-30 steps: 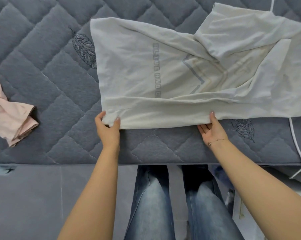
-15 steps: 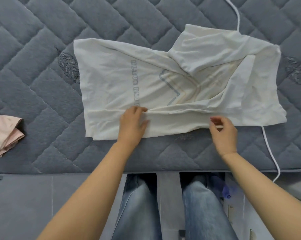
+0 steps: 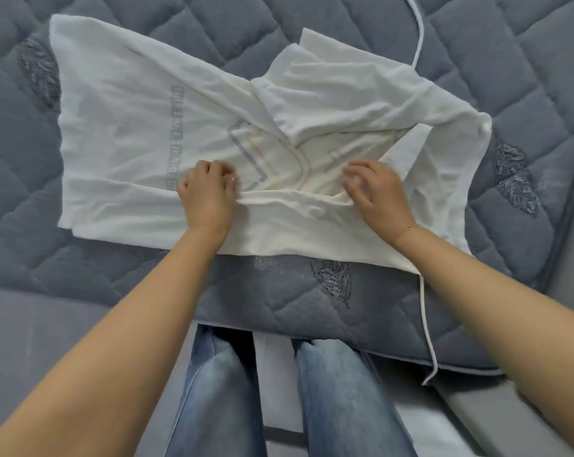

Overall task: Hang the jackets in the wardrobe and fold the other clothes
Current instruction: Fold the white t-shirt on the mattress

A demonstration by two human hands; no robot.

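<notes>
A cream-white T-shirt [image 3: 120, 127] with grey lettering and a chevron print lies spread on the grey quilted mattress [image 3: 279, 291]. Its near long edge is folded over toward the middle, and a sleeve [image 3: 345, 94] is folded in at the right. My left hand [image 3: 208, 196] sits on the folded strip near the lettering, fingers curled onto the fold's edge. My right hand [image 3: 376, 189] grips the same fold further right, fingers curled into the cloth. The fabric bunches into a ridge between the two hands.
A white cord [image 3: 426, 324] runs under the shirt's right end, out over the mattress's near edge and away at the top right. The mattress edge is just in front of my legs in blue jeans [image 3: 219, 390]. Grey floor lies at the left.
Both hands have carried the shirt's near edge from the mattress front up onto the shirt's middle, making a fold. The view has moved in closer; the pink garment at left is out of frame.
</notes>
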